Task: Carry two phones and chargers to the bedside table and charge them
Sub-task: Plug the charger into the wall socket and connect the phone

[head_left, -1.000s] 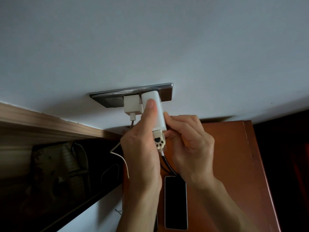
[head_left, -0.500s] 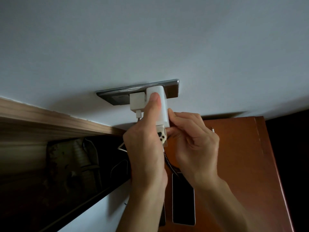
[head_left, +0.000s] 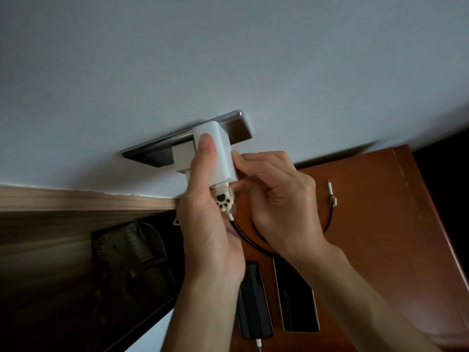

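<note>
White charger, perhaps plugged; phones flat

Small plug hard left of charger; bare tabletop rightward.

From my feed, the tall charger reads as smooth white plastic with a soft sheen. I take the smaller charger beside it for duller white plastic. The socket plate looks like polished, mirror-bright metal. The cable has a black braided sheath, and its paw-print plug cover looks rubbery. The left phone and right phone show glossy black glass. The counter is varnished reddish wood, and the wall is matt paint.
</note>
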{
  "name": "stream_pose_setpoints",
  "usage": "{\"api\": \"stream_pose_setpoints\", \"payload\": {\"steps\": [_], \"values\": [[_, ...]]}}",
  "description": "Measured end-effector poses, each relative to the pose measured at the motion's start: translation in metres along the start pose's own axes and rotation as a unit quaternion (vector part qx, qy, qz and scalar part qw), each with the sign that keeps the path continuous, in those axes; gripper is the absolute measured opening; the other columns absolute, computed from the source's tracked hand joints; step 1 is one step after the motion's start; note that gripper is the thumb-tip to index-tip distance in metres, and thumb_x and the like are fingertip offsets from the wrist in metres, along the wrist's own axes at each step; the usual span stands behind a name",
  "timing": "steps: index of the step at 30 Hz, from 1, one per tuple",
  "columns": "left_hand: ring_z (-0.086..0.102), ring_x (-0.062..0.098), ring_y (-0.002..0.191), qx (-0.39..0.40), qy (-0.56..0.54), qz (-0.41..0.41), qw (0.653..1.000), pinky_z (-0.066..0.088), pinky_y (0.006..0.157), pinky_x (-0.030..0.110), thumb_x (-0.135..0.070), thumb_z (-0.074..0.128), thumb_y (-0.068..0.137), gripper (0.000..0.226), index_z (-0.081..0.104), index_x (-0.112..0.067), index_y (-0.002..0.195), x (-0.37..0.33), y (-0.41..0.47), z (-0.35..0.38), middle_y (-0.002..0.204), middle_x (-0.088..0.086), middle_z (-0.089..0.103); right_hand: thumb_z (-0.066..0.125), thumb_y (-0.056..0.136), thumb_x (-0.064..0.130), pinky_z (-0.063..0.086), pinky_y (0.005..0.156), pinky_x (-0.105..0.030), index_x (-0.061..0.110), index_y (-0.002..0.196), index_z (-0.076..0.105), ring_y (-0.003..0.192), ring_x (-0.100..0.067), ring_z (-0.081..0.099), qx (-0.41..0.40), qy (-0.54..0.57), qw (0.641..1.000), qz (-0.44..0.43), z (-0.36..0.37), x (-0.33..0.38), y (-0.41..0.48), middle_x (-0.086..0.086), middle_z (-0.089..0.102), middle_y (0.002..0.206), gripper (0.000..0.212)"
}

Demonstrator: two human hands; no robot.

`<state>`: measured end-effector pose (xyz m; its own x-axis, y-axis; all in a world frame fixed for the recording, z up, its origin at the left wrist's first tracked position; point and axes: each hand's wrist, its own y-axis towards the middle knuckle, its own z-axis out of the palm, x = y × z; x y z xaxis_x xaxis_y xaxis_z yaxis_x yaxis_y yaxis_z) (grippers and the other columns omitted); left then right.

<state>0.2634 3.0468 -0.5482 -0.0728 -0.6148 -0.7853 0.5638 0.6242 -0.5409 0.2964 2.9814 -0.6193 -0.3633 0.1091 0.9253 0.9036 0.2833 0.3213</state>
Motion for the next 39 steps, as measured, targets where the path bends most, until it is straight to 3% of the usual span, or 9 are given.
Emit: {"api": "stream_pose_setpoints", "payload": {"steps": [3, 8, 11, 13, 16, 21, 27, 33, 39], "values": [[0.070, 0.013, 0.064, 0.017, 0.008, -0.015, 1.000, 0.056, 0.057, 0.024, -0.043, 0.071, 0.085, 0.032, 0.079, -0.012, 0.089, -0.001, -0.001, -0.003, 0.075, 0.005, 0.071, 0.076, 0.078, -0.005, 0.056, 0.084, -0.028, 0.005, 0.108, 0.075, 0.096, -0.026, 0.066, 0.014, 0.016, 0.999, 0.025, -0.006, 0.004, 0.003, 0.001, 0.073, 0.102, 0.032], [0.077, 0.022, 0.089, 0.101, 0.053, -0.018, 0.993, 0.060, 0.077, 0.034, -0.062, 0.053, 0.092, 0.063, 0.061, -0.009, 0.125, 0.009, -0.003, -0.012, 0.091, 0.009, 0.079, 0.076, 0.084, 0.024, 0.055, 0.081, -0.034, 0.025, 0.115, 0.072, 0.101, -0.018, 0.062, 0.080, 0.009, 0.993, 0.088, -0.026, -0.005, 0.000, 0.010, 0.074, 0.101, 0.032], [0.071, 0.022, 0.110, 0.105, 0.116, -0.029, 0.987, 0.048, 0.104, 0.043, -0.077, 0.048, 0.081, 0.080, 0.061, -0.016, 0.130, 0.032, -0.012, -0.025, 0.114, 0.011, 0.076, 0.065, 0.093, 0.016, 0.054, 0.082, -0.030, 0.024, 0.123, 0.068, 0.098, -0.011, 0.062, 0.083, -0.029, 0.992, 0.092, -0.044, -0.026, -0.024, 0.010, 0.071, 0.106, 0.030], [0.067, 0.020, 0.118, 0.127, 0.143, -0.031, 0.981, 0.043, 0.107, 0.045, -0.079, 0.047, 0.075, 0.084, 0.061, -0.018, 0.132, 0.053, -0.018, -0.035, 0.121, 0.009, 0.074, 0.053, 0.099, 0.005, 0.051, 0.077, -0.022, 0.023, 0.131, 0.062, 0.091, -0.001, 0.060, 0.099, -0.047, 0.986, 0.129, -0.054, -0.046, -0.045, 0.009, 0.071, 0.108, 0.038], [0.068, 0.015, 0.115, 0.126, 0.221, 0.016, 0.967, 0.046, 0.103, 0.042, -0.071, 0.049, 0.080, 0.068, 0.066, -0.023, 0.125, 0.087, -0.024, -0.053, 0.118, 0.001, 0.075, 0.042, 0.099, -0.005, 0.046, 0.072, -0.019, 0.021, 0.138, 0.053, 0.092, -0.010, 0.063, 0.132, -0.119, 0.959, 0.221, -0.068, -0.079, -0.073, 0.006, 0.070, 0.114, 0.049], [0.068, 0.005, 0.109, 0.133, 0.284, 0.037, 0.949, 0.052, 0.087, 0.015, -0.027, 0.070, 0.091, 0.019, 0.075, -0.030, 0.109, 0.144, -0.029, -0.087, 0.110, -0.007, 0.077, 0.045, 0.088, -0.013, 0.042, 0.096, -0.025, 0.009, 0.134, 0.057, 0.123, -0.027, 0.052, 0.234, -0.242, 0.906, 0.256, -0.084, -0.114, -0.119, -0.009, 0.061, 0.131, 0.052], [0.067, 0.002, 0.110, 0.093, 0.355, 0.041, 0.929, 0.054, 0.091, 0.019, -0.010, 0.066, 0.095, 0.025, 0.074, -0.026, 0.111, 0.192, -0.033, -0.123, 0.111, -0.012, 0.076, 0.056, 0.085, -0.013, 0.047, 0.099, -0.025, 0.012, 0.155, 0.013, 0.140, -0.029, 0.036, 0.260, -0.293, 0.888, 0.242, -0.075, -0.125, -0.155, -0.011, 0.014, 0.159, 0.086], [0.051, 0.005, 0.131, 0.138, 0.554, 0.179, 0.801, 0.043, 0.111, 0.031, 0.004, 0.054, 0.096, 0.044, 0.062, -0.018, 0.133, 0.228, -0.018, -0.117, 0.136, -0.006, 0.061, 0.060, 0.091, -0.003, 0.051, 0.061, -0.023, 0.013, 0.156, 0.010, 0.091, -0.026, 0.068, 0.241, -0.331, 0.883, 0.228, -0.076, -0.140, -0.167, -0.009, 0.024, 0.157, 0.084], [0.051, 0.023, 0.127, 0.138, 0.700, 0.261, 0.650, 0.034, 0.111, 0.048, -0.017, 0.065, 0.094, 0.033, 0.065, -0.019, 0.127, 0.262, 0.000, -0.106, 0.128, 0.001, 0.064, 0.057, 0.090, -0.005, 0.060, 0.060, -0.034, 0.015, 0.154, 0.020, 0.097, -0.021, 0.067, 0.192, -0.290, 0.922, 0.171, -0.087, -0.150, -0.188, -0.004, 0.025, 0.160, 0.077]]}}
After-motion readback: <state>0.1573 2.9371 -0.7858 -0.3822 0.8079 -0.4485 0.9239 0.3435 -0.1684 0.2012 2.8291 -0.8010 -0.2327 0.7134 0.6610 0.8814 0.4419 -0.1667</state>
